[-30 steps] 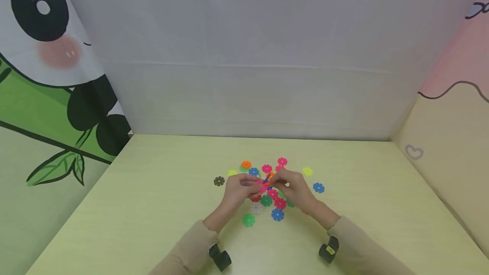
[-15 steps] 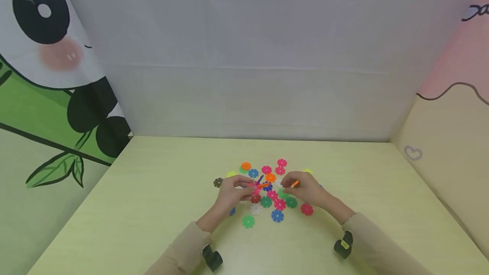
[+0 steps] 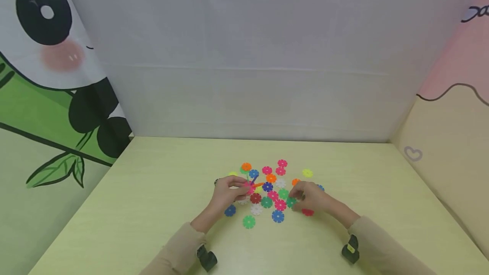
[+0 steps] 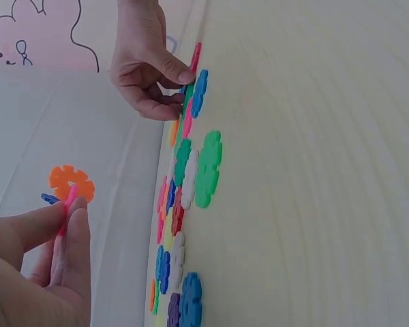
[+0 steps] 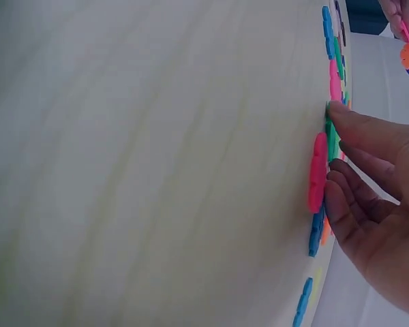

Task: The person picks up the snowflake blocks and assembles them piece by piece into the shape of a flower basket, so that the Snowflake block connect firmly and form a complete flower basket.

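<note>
My left hand (image 3: 226,191) pinches a pink interlocking snowflake disc (image 3: 250,188) between thumb and fingers, raised over the table. Slotted into it are an orange disc (image 4: 71,182) and a blue disc (image 4: 50,198); a green one (image 3: 247,177) shows beside them in the head view. My right hand (image 3: 312,197) is low over the right side of the scattered discs, thumb and fingers apart. Its fingertips are right at a dark green disc (image 3: 291,202) lying on the table. A red-pink disc (image 5: 317,173) lies beside that hand, partly covered by it in the head view.
Several flat discs in many colours lie around the hands, among them a light green one (image 3: 249,222), a blue one (image 3: 278,216) and a yellow one (image 3: 307,173). An orange disc (image 3: 296,182) lies just beyond the right hand. A white backdrop (image 3: 244,63) closes the table's far edge.
My right hand moved away from the left, carrying a loose orange disc, set it down on the table, and came nearer to the dark green disc. The left hand shifted slightly left with its joined discs.
</note>
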Motion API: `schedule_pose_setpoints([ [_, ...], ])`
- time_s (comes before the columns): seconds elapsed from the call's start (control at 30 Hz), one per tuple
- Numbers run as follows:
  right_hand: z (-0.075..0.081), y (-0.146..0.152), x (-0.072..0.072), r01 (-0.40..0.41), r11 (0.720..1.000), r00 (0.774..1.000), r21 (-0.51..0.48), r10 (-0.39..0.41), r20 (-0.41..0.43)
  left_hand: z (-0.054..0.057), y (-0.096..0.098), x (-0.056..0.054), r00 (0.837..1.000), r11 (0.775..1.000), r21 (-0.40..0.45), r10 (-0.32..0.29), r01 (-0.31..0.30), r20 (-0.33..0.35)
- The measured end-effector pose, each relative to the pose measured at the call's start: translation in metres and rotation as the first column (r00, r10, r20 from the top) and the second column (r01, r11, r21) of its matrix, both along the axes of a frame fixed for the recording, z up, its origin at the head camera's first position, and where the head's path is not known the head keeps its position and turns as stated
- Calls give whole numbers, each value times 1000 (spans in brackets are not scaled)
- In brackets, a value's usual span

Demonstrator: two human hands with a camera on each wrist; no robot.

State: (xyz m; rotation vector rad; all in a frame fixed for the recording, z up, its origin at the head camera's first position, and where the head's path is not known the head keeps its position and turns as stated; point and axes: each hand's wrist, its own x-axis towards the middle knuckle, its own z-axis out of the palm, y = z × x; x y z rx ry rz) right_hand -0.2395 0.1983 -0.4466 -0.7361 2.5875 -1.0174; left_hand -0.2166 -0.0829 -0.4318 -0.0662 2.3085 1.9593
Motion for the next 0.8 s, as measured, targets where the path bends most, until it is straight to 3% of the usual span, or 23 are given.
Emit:
schedule_pose_setpoints([
  [0.53,-3,-4,-1,29,1000,999,-8,-29,-25,-4,8,-1,999,999,-23,-32,32,-1],
  [0.8,-3,-6,-2,26,1000,1000,8,-26,3,-3,11,-2,999,999,-24,-34,34,9],
])
